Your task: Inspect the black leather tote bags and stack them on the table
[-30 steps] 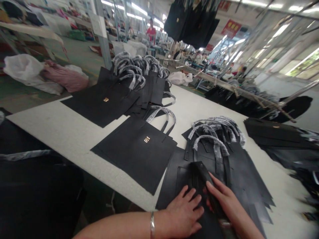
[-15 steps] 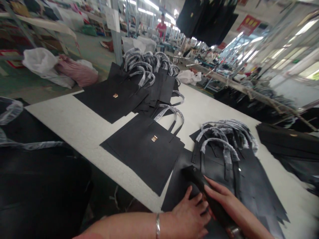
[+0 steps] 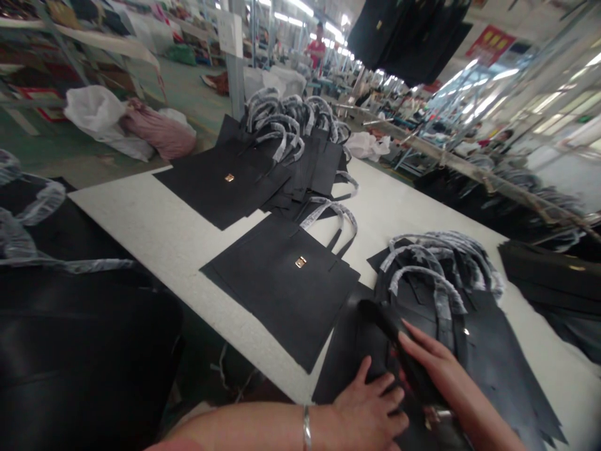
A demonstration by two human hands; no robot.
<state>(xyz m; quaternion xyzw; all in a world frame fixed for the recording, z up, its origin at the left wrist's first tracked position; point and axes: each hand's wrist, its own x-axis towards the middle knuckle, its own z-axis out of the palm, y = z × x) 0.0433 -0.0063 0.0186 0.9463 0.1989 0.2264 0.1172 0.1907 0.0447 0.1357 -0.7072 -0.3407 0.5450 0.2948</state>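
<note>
Left hand (image 3: 370,410) splayed, right hand (image 3: 439,363) gripping black object (image 3: 419,381), wrapped handles (image 3: 442,302) just beyond, gold-clasped bag (image 3: 282,282) beside

A flat black leather-look panel (image 3: 345,351) shines softly, crinkled clear plastic (image 3: 310,217) wraps looped black handles (image 3: 334,240), and a gold metal clasp (image 3: 301,262) gleams.

Bags (image 3: 282,288) on table (image 3: 389,194), sacks (image 3: 157,131) behind at left.
</note>
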